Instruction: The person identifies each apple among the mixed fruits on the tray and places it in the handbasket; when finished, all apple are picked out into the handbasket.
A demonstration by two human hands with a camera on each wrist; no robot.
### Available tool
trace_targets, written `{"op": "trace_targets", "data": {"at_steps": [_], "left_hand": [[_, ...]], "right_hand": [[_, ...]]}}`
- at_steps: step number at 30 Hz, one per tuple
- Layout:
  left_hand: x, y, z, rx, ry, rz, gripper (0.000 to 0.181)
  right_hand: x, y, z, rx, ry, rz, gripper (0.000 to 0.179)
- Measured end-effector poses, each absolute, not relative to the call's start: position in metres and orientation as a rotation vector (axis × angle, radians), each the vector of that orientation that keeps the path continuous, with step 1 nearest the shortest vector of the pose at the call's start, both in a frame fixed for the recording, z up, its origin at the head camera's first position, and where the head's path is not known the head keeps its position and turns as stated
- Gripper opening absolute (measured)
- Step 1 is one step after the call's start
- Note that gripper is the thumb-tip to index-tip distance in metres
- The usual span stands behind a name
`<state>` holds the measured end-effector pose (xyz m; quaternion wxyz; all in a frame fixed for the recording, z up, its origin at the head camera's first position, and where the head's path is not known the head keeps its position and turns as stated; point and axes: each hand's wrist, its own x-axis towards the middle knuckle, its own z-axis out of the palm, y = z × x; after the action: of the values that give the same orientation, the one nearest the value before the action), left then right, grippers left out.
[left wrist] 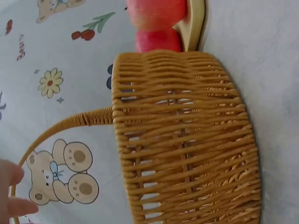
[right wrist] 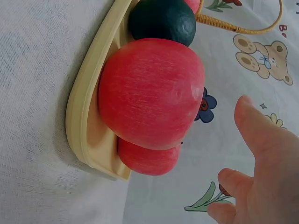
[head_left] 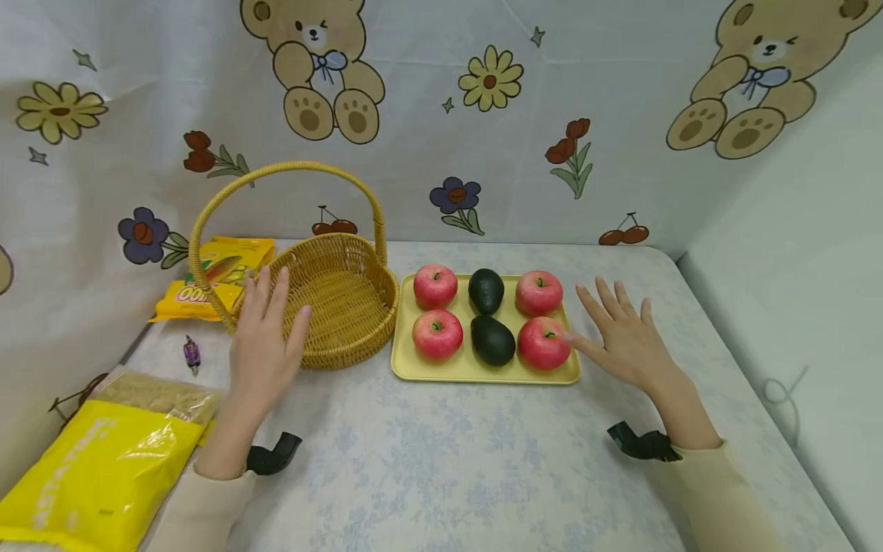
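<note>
A wicker basket [head_left: 345,307] with a tall arched handle stands at the left back of the table, with bare weave showing inside. My left hand [head_left: 265,337] is over its left front side, fingers spread and holding nothing. To the basket's right lies a pale yellow tray [head_left: 483,376]. Apples fill its left and right sides, among them a front right apple [head_left: 543,343], and two avocados, one a front avocado [head_left: 493,340], lie down the middle. Beside the tray's right edge my right hand [head_left: 631,337] is spread and holds nothing, its thumb overlapping the front right apple in the head view.
A yellow pasta bag [head_left: 103,460] lies at the front left. Yellow snack packets [head_left: 214,284] sit behind the basket's left side, and a small purple wrapped candy [head_left: 192,354] lies nearby. A bear-printed cloth [head_left: 414,115] hangs behind the table.
</note>
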<state>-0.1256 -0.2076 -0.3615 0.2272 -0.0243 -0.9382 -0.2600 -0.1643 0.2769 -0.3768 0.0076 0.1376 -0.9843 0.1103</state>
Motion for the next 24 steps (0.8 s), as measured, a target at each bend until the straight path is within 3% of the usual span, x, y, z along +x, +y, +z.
{"op": "trace_targets", "data": {"at_steps": [11, 24], "left_hand": [[-0.135, -0.230, -0.349, 0.286, -1.878, -0.857, 0.032], [-0.151, -0.257, -0.352, 0.565, -1.865, -1.090, 0.038]], "right_hand": [[-0.162, 0.276, -0.379, 0.440, -3.070, 0.363, 0.087], [-0.163, 0.275, -0.382, 0.451, -3.013, 0.465, 0.087]]}}
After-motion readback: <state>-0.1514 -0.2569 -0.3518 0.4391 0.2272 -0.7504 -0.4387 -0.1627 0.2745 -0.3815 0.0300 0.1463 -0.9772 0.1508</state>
